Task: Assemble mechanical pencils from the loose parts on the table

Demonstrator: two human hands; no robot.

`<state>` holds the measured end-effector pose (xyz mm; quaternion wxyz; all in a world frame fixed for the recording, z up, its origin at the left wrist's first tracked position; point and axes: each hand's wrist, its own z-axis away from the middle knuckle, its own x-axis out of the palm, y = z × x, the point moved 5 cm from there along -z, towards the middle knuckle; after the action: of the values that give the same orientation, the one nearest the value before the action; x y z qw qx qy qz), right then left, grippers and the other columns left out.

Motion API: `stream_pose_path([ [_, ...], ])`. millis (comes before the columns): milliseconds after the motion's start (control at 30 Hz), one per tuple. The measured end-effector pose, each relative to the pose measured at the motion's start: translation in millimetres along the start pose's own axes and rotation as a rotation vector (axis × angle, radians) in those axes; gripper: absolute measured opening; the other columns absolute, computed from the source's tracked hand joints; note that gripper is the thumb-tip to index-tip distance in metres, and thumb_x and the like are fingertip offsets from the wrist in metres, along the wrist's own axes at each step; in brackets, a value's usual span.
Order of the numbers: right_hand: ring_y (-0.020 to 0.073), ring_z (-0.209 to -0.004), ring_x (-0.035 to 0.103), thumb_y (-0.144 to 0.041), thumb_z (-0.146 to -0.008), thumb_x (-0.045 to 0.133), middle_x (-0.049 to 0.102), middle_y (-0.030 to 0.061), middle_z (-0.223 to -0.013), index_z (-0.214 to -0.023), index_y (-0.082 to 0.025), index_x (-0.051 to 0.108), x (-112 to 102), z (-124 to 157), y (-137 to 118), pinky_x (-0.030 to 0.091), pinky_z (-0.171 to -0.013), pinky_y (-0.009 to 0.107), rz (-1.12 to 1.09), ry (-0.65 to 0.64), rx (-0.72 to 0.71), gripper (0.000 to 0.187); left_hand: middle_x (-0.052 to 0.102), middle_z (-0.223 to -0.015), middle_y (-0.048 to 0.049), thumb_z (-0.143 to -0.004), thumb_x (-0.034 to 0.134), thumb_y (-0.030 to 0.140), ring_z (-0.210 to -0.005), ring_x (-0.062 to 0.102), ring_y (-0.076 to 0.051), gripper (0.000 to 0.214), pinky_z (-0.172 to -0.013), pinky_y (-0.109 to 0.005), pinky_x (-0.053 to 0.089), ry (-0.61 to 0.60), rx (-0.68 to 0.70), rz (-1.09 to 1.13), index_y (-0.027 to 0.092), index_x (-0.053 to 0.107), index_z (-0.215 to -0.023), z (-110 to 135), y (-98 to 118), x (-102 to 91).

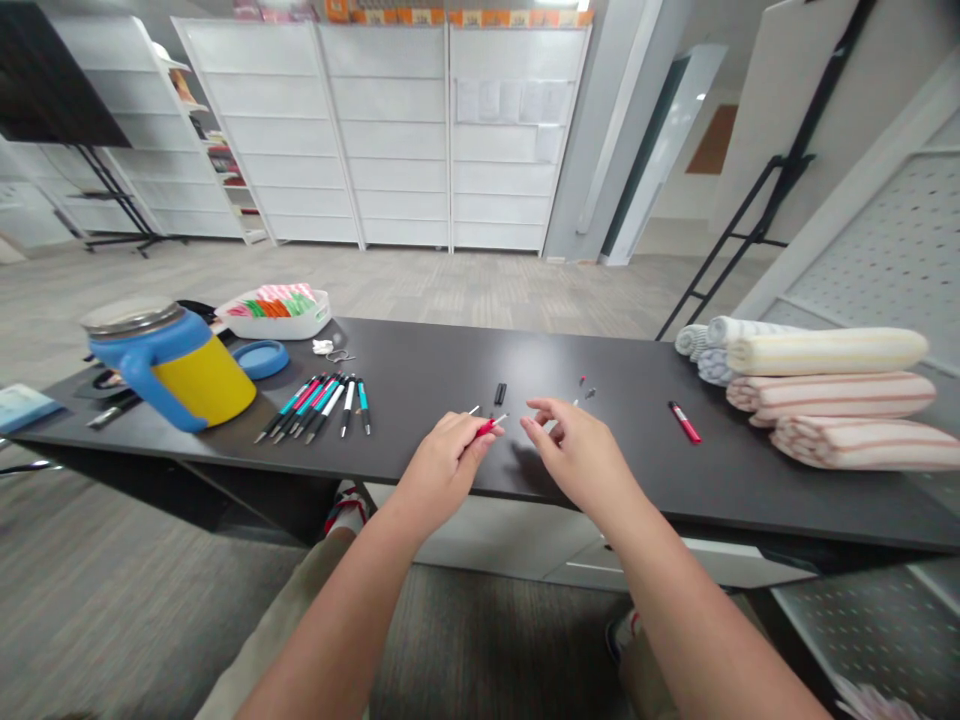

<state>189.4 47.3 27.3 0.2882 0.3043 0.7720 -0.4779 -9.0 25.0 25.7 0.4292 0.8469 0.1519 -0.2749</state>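
My left hand (448, 455) is closed on a red pen barrel (486, 428), and a thin pale tip sticks out of its end toward the right. Just across from it, my right hand (577, 445) hovers with thumb and fingers apart, and I see nothing held in it. Two short black tubes (500, 393) lie on the desk beyond my hands. Past my right fingers are small pen parts (591, 392), among them a tiny red piece (582, 380). Left of my hands, several assembled pens (319, 405) in teal, white and red rest in a row.
A yellow and blue mug (191, 370) lies tilted at the left, beside a blue lid (260, 359) and a white basket (285, 322) of colourful packets. A red marker (685, 422) and rolled towels (832, 390) occupy the right of the dark desk (420, 350).
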Motion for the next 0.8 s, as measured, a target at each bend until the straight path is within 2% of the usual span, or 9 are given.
stream_pose_path([
  [67, 0.0225, -0.088, 0.071, -0.036, -0.100, 0.062, 0.074, 0.0114, -0.109, -0.132, -0.015, 0.067, 13, -20, 3, 0.053, -0.086, 0.035, 0.175, -0.067, 0.010, 0.039, 0.072, -0.104, -0.0059, -0.111, 0.043, 0.038, -0.097, 0.066, -0.020, 0.031, -0.091, -0.034, 0.051, 0.053, -0.053, 0.027, 0.022, 0.069, -0.114, 1, -4, -4.6],
  [133, 0.0265, -0.102, 0.071, -0.039, -0.098, 0.067, 0.072, 0.0152, -0.118, -0.138, -0.014, 0.063, 26, -39, 8, 0.051, -0.089, 0.035, 0.283, -0.156, 0.047, 0.047, 0.072, -0.100, -0.0040, -0.111, 0.043, 0.038, -0.093, 0.066, -0.019, 0.031, -0.090, -0.032, 0.051, 0.096, -0.095, 0.052, 0.022, 0.069, -0.113, 2, -8, -7.4],
  [333, 0.0269, -0.100, 0.071, -0.047, -0.095, 0.071, 0.075, 0.0137, -0.112, -0.138, -0.015, 0.063, 45, -78, 16, 0.048, -0.081, 0.032, 0.318, -0.345, 0.101, 0.055, 0.071, -0.096, -0.0020, -0.110, 0.045, 0.040, -0.089, 0.066, -0.017, 0.031, -0.088, -0.029, 0.050, 0.129, -0.162, 0.119, 0.022, 0.070, -0.113, 4, -18, -8.6],
  [633, 0.0234, -0.092, 0.072, -0.044, -0.094, 0.075, 0.078, 0.0089, -0.103, -0.134, -0.018, 0.066, 47, -87, 16, 0.047, -0.075, 0.031, 0.299, -0.339, 0.147, 0.049, 0.072, -0.098, -0.0034, -0.109, 0.046, 0.040, -0.090, 0.066, -0.018, 0.032, -0.088, -0.030, 0.051, 0.153, -0.165, 0.165, 0.021, 0.071, -0.114, 3, -17, -9.7],
  [800, 0.0227, -0.093, 0.072, -0.039, -0.093, 0.075, 0.078, 0.0096, -0.103, -0.124, -0.016, 0.069, 34, -66, 16, 0.051, -0.079, 0.031, 0.241, -0.248, 0.135, 0.039, 0.072, -0.098, -0.0035, -0.110, 0.045, 0.040, -0.090, 0.066, -0.018, 0.031, -0.087, -0.030, 0.051, 0.159, -0.137, 0.116, 0.022, 0.070, -0.115, 3, -14, -12.7],
])
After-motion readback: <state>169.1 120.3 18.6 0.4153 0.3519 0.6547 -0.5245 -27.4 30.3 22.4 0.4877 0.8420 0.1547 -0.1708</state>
